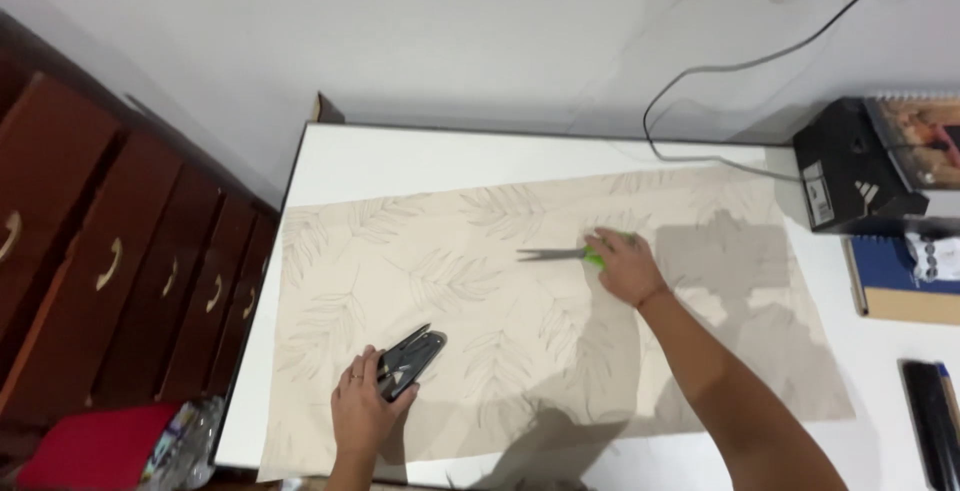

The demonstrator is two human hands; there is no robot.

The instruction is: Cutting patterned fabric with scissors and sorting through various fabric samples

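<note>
A beige leaf-printed sheet of fabric (520, 301) lies flat across the white bench (400, 156). The left hand (368, 413) grips a dark flat clamp-like tool (410, 359), seemingly pinning the fabric. The right hand (628, 266) holds green-handled scissors (565, 253), blades pointing left over it.

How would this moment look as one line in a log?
left hand: on dark clipper tool | right hand: holds green-handled scissors | both on leaf-print fabric | white table
</note>
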